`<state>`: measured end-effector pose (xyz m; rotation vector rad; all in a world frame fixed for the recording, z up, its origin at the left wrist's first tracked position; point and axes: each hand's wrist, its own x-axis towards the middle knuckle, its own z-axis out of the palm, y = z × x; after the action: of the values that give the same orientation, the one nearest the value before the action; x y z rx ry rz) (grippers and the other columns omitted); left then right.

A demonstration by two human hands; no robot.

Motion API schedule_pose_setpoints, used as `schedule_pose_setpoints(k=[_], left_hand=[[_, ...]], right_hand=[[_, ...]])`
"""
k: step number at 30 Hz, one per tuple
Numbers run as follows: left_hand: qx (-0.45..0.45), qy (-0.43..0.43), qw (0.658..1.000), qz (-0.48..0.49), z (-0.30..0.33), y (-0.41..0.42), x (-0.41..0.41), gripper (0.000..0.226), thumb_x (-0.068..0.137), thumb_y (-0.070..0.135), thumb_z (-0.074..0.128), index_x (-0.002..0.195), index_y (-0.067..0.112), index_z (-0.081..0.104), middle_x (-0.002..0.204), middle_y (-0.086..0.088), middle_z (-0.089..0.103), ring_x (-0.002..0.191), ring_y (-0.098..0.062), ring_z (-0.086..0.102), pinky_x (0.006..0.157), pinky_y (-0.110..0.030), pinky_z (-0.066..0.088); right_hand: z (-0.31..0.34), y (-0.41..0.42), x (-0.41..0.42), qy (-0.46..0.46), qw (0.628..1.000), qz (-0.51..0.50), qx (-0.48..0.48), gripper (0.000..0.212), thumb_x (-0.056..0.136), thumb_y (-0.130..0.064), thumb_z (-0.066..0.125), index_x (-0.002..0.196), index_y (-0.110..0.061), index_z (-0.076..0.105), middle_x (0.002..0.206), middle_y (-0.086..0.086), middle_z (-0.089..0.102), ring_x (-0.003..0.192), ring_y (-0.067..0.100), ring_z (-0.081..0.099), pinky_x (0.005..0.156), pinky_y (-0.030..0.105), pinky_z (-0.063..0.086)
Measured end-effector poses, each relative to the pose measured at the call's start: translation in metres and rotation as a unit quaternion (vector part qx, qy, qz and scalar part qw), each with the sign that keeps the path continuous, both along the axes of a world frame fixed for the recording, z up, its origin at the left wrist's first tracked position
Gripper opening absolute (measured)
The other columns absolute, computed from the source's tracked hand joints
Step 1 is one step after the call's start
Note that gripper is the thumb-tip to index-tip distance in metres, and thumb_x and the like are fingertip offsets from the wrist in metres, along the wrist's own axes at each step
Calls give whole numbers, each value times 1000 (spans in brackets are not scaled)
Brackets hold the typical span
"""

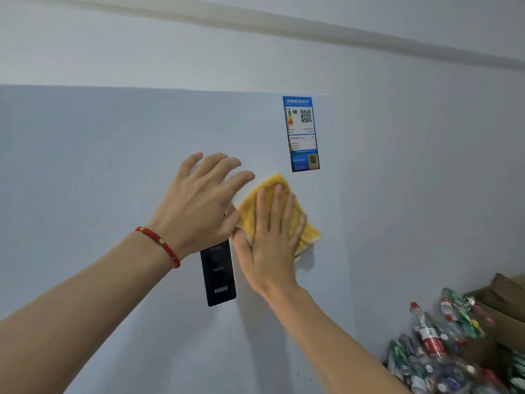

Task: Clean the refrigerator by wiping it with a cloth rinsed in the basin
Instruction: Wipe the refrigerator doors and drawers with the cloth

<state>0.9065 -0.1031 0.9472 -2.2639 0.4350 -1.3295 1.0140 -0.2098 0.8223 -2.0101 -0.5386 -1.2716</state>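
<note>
The pale grey refrigerator [99, 172] fills the left and middle of the head view, its top edge near the upper third. My right hand [270, 240] presses a yellow cloth [305, 226] flat against the door with straight fingers, just below a blue energy label [302, 133]. My left hand [199, 203], with a red bracelet on its wrist, is spread with straight fingers in front of the door beside the cloth and holds nothing. A black control panel [218, 275] on the door shows below my left hand, partly hidden by it.
A heap of empty plastic bottles [446, 354] lies at the lower right beside the refrigerator, with a brown cardboard box [505, 305] behind it. A white wall [426, 137] stands to the right and above.
</note>
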Motion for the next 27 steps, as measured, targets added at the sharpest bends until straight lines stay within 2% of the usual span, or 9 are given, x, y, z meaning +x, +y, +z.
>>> schedule_pose_setpoints(k=[3, 5, 9, 13, 18, 20, 22, 24, 27], left_hand=[[-45, -29, 998, -13, -25, -8, 3, 49, 81, 26, 44, 123, 13, 65, 129, -11, 63, 124, -37, 54, 107, -54, 39], [-35, -36, 999, 21, -39, -3, 3, 45, 81, 25, 45, 118, 12, 67, 133, -13, 60, 127, -40, 51, 109, -57, 36], [-11, -28, 999, 37, -39, 15, -6, 49, 80, 26, 50, 125, 17, 66, 146, -13, 51, 135, -42, 44, 113, -61, 29], [-13, -23, 999, -23, -42, 31, -22, 52, 77, 18, 46, 124, 12, 69, 144, -16, 55, 136, -40, 48, 114, -57, 34], [-107, -47, 990, -74, -71, 38, -38, 39, 75, 11, 47, 105, 9, 73, 116, -8, 68, 108, -34, 60, 89, -42, 43], [-152, -40, 984, -89, -93, 39, -44, 37, 74, 11, 50, 103, 10, 73, 112, -5, 67, 104, -31, 59, 85, -39, 43], [-161, -32, 983, -81, -117, 44, -49, 40, 73, 12, 52, 108, 10, 73, 119, -8, 66, 111, -33, 59, 92, -42, 44], [-139, -21, 989, -55, -135, 51, -52, 45, 75, 11, 52, 115, 10, 72, 129, -13, 64, 119, -38, 58, 100, -49, 43], [-93, 0, 996, -11, -146, 61, -55, 48, 79, 15, 56, 124, 11, 71, 142, -18, 58, 130, -44, 53, 109, -60, 38]], right_hand=[[-6, -31, 12, -93, 985, 21, -146, 81, 101, -56, 38, 167, -22, 5, 174, 5, -11, 159, 30, -15, 124, 66, -6], [-14, -70, 37, -86, 985, -9, -152, 82, 100, -59, 37, 167, -24, 4, 174, 2, -12, 159, 28, -14, 124, 67, -1], [-35, -112, 65, 81, 996, -1, 41, 79, 98, -67, 19, 160, -39, -20, 169, -9, -29, 155, 17, -28, 125, 58, -13], [-49, -50, 35, 161, 970, -45, 179, 77, 98, -65, 8, 159, -30, -24, 169, 1, -28, 156, 22, -27, 124, 61, -3], [-60, 45, -42, 15, 999, 28, -42, 83, 101, -53, 34, 166, -19, -7, 172, 9, -17, 157, 33, -21, 123, 65, -9], [-69, 57, -53, -73, 978, 78, -178, 79, 98, -48, 47, 165, -22, 14, 174, 5, 0, 159, 31, -15, 124, 68, -1], [-78, 41, -42, -180, 944, 91, -261, 71, 95, -49, 55, 160, -26, 33, 171, -1, 22, 161, 26, 1, 125, 64, 7], [-85, 9, -19, -186, 950, 54, -244, 75, 94, -53, 56, 161, -29, 33, 171, -1, 22, 160, 26, 9, 125, 64, 11], [-97, -44, 19, -86, 989, -20, -121, 79, 98, -57, 41, 165, -23, 16, 174, 6, 6, 160, 33, 1, 124, 66, 6]])
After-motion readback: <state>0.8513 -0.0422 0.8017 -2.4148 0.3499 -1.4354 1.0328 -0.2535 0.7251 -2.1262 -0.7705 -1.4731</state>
